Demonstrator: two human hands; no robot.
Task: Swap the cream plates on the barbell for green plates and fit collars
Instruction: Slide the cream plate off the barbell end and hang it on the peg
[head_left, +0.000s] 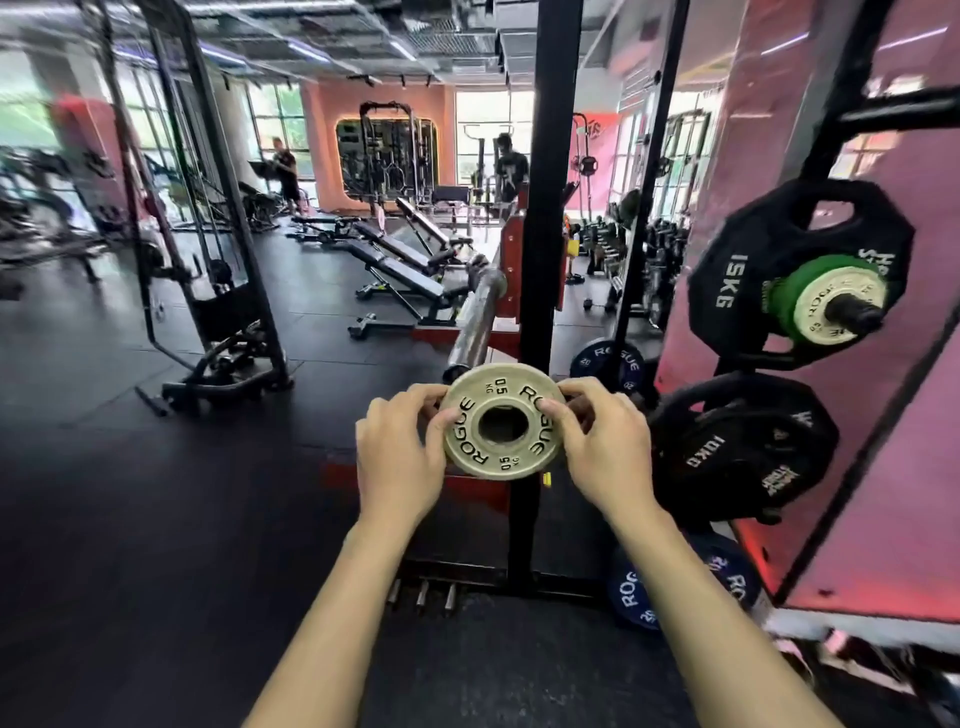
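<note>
A small cream plate (503, 421) marked ROGUE 0.5 KG faces me at the near end of the steel barbell sleeve (475, 319). My left hand (397, 452) grips its left rim and my right hand (605, 447) grips its right rim. Whether the plate still sits on the sleeve tip I cannot tell. On the storage peg at the right, a green plate (782, 299) hangs behind another cream plate (823, 306), both in front of a black 15 kg plate (748, 291). No collars are in view.
The black rack upright (545, 208) stands right behind the plate. A black 10 kg plate (727, 447) hangs lower on the storage rack. Blue Rogue plates (631, 597) lean on the floor. Benches (400, 270) and two people stand farther back.
</note>
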